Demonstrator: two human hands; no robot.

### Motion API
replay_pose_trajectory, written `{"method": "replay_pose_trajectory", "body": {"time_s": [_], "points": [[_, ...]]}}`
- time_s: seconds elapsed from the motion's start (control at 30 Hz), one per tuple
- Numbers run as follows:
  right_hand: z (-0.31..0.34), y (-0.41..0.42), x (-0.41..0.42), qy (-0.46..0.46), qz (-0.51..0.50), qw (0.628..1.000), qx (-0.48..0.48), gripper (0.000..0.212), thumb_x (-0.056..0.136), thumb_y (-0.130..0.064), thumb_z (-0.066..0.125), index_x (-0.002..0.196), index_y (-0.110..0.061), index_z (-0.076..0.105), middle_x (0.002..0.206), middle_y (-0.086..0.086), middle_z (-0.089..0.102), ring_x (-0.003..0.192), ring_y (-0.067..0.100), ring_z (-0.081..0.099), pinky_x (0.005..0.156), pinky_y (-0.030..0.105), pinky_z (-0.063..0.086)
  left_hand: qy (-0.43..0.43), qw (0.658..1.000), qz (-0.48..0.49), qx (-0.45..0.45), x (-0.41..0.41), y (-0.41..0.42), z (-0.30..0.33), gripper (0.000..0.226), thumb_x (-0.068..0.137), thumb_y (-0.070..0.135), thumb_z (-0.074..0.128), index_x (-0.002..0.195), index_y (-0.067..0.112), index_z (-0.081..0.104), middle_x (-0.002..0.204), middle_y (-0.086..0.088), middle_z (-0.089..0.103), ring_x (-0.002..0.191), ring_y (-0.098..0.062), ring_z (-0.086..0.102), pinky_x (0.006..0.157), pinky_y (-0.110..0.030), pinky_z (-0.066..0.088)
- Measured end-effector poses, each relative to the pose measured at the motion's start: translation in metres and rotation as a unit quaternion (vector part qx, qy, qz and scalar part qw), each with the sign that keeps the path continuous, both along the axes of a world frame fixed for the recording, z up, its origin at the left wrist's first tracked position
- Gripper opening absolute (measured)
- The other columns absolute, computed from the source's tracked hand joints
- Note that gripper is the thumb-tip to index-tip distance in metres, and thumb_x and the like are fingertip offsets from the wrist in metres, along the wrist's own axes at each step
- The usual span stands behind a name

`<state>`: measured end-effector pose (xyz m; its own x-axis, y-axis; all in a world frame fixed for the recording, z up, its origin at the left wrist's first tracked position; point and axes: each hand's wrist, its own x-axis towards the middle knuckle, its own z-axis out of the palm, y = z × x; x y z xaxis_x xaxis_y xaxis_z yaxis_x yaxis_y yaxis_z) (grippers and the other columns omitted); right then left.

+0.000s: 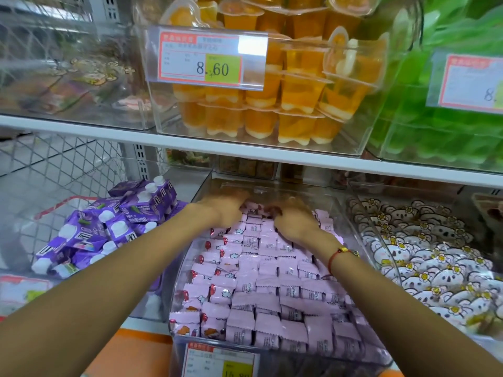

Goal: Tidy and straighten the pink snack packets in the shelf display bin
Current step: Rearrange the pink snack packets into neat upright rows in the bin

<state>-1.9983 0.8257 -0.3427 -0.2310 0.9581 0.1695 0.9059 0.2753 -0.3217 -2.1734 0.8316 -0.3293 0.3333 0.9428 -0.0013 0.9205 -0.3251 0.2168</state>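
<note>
We see pale pink snack packets (268,270) with small red and white cloud motifs, purple cartons (109,229) with white caps, orange jelly cups (272,104), white koala-patterned packets (424,262) with yellow flowers, and a red bracelet (336,257).

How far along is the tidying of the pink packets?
Front and middle rows of pink packets already stand in neat lines. The left hand and right hand are working the jumbled back rows. Some left-edge packets still sit turned.
</note>
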Motion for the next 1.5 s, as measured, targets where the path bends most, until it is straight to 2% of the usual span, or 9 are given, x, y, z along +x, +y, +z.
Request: {"method": "replay_pose_trajectory", "body": {"time_s": [0.17,0.3,0.43,0.53,0.7,0.87,1.2,1.37,1.5], "points": [[0.007,-0.004,-0.012,-0.05,0.027,0.994,-0.089,0.051,0.092,-0.017,0.035,0.133,-0.046,0.046,0.148,0.008,0.034,0.136,0.032,0.023,0.112,0.045,0.023,-0.017,1.0,-0.011,0.0,-0.001,0.001,0.001,0.044,0.089,0.008,0.045,0.13,0.024,0.046,0.128,-0.006,0.053,0.1,-0.022,0.051,0.077,-0.03,0.041],[0.018,-0.014,0.0,0.029,0.025,0.995,-0.092,0.043,0.094,-0.013,0.038,0.13,-0.028,0.055,0.13,0.014,0.056,0.109,0.028,0.055,0.091,0.036,0.047,0.054,0.998,-0.042,-0.003,-0.002,0.0,-0.001,0.053,0.091,0.008,0.042,0.138,0.031,0.042,0.135,-0.003,0.051,0.108,-0.023,0.052,0.086,-0.034,0.046],[0.02,-0.042,0.018,-0.005,-0.012,0.999,-0.035,0.027,0.091,-0.014,0.039,0.108,-0.016,0.061,0.099,0.008,0.062,0.093,0.033,0.059,0.081,0.037,0.051,0.119,0.991,-0.046,-0.033,0.002,0.003,-0.001,0.054,0.093,0.008,0.04,0.142,0.03,0.04,0.139,-0.002,0.047,0.115,-0.025,0.054,0.096,-0.039,0.048],[0.012,-0.064,0.026,-0.049,-0.003,0.998,-0.039,0.04,0.099,-0.033,0.034,0.136,-0.023,0.045,0.133,0.007,0.051,0.121,0.029,0.047,0.096,0.037,0.04,0.106,0.994,-0.015,0.008,0.014,0.0,0.006,0.044,0.093,0.007,0.043,0.132,0.024,0.051,0.13,-0.005,0.055,0.109,-0.026,0.056,0.093,-0.037,0.049],[-0.004,-0.074,0.03,-0.111,0.019,0.992,-0.055,0.051,0.101,-0.04,0.026,0.149,-0.023,0.022,0.155,0.002,0.026,0.139,0.023,0.025,0.111,0.035,0.021,-0.043,0.994,-0.058,0.077,0.047,-0.002,0.013,0.042,0.093,0.003,0.045,0.13,0.022,0.052,0.131,-0.004,0.054,0.107,-0.024,0.054,0.088,-0.035,0.047],[-0.009,-0.076,0.029,-0.11,0.01,0.994,-0.026,0.05,0.101,-0.038,0.026,0.149,-0.023,0.023,0.154,0.003,0.028,0.138,0.024,0.026,0.111,0.034,0.019,-0.006,0.999,-0.05,-0.003,0.056,0.007,0.003,0.033,0.099,0.016,0.042,0.129,0.022,0.054,0.129,-0.003,0.058,0.105,-0.021,0.056,0.093,-0.035,0.047],[-0.01,-0.078,0.028,-0.106,0.009,0.994,-0.016,0.05,0.101,-0.037,0.027,0.148,-0.02,0.026,0.153,0.005,0.031,0.137,0.025,0.029,0.112,0.036,0.021,-0.041,0.999,0.022,0.027,0.052,0.017,-0.007,0.022,0.093,0.035,0.056,0.101,0.019,0.069,0.101,-0.004,0.068,0.092,-0.023,0.06,0.084,-0.036,0.051],[-0.011,-0.078,0.028,-0.109,0.008,0.994,-0.025,0.051,0.101,-0.038,0.025,0.149,-0.021,0.024,0.154,0.005,0.028,0.139,0.025,0.026,0.113,0.036,0.019,-0.16,0.983,0.058,0.064,0.06,0.019,-0.004,0.014,0.087,0.022,0.066,0.077,0.031,0.062,0.098,0.003,0.069,0.095,-0.02,0.062,0.088,-0.037,0.051],[-0.01,-0.077,0.027,-0.114,0.005,0.993,-0.035,0.051,0.101,-0.038,0.024,0.15,-0.022,0.022,0.155,0.005,0.025,0.141,0.024,0.022,0.114,0.037,0.017,-0.299,0.945,0.07,0.116,0.062,0.016,0.002,0.003,0.092,0.02,0.059,0.093,0.017,0.059,0.101,-0.002,0.063,0.097,-0.021,0.059,0.085,-0.037,0.049]]}}
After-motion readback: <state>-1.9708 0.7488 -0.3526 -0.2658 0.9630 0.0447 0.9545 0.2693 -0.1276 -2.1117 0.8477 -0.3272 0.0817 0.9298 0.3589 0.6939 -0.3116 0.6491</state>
